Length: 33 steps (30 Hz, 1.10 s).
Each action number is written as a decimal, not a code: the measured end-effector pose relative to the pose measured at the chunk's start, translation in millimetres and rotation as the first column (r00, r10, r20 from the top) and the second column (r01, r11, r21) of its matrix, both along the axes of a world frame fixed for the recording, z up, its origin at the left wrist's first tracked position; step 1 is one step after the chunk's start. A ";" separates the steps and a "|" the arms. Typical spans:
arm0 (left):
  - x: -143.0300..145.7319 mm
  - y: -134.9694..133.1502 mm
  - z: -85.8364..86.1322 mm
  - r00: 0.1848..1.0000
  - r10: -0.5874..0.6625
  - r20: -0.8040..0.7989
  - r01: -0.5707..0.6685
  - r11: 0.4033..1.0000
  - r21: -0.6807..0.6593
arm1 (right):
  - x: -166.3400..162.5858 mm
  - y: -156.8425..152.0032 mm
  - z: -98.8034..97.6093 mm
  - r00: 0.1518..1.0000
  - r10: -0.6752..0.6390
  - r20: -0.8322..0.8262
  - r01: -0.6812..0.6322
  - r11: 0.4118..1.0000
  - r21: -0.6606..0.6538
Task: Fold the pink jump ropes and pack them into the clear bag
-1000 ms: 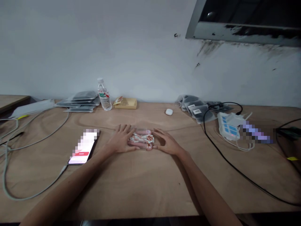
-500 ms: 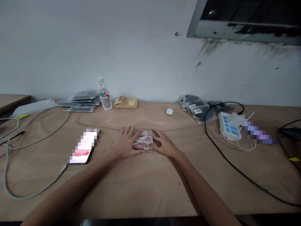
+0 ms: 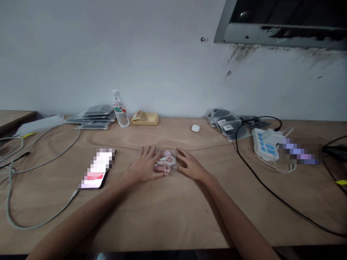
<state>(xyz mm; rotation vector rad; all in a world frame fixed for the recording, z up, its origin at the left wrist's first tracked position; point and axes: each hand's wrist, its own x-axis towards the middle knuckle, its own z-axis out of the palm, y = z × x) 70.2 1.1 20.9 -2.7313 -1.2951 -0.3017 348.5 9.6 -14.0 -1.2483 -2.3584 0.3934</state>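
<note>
A small clear plastic pack (image 3: 167,162) with pink and white pieces inside lies flat on the wooden table, between my two hands. My left hand (image 3: 146,164) rests over the left part of the pack with its fingers spread, hiding that side. At the pack's right edge is my right hand (image 3: 191,166), its fingers apart and slightly bent; the fingertips are at or very near the plastic, and I cannot tell whether they touch. What exactly the pieces in the pack are is too small to make out.
Left of my hands lies a lit phone (image 3: 97,169) on a white cable. Behind stand a water bottle (image 3: 120,110), a shallow yellow box (image 3: 146,119), a white earbud case (image 3: 195,128) and grey bags (image 3: 230,128). A power strip (image 3: 264,146) and black cable (image 3: 260,180) lie right.
My right hand has shifted very slightly to the right. My left hand stays spread over the pack, and the view has moved a touch.
</note>
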 end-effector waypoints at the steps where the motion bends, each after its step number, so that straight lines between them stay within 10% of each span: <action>1: -0.5 1.0 0.3 1.000 -0.008 0.007 0.009 1.000 -0.002 | 3.4 1.4 0.1 1.000 -0.005 -0.031 0.005 1.000 0.004; 33: -11.7 10.4 9.7 0.995 -0.010 0.101 0.009 1.000 0.008 | 11.3 2.5 1.4 0.986 -0.113 -0.123 0.117 0.993 0.030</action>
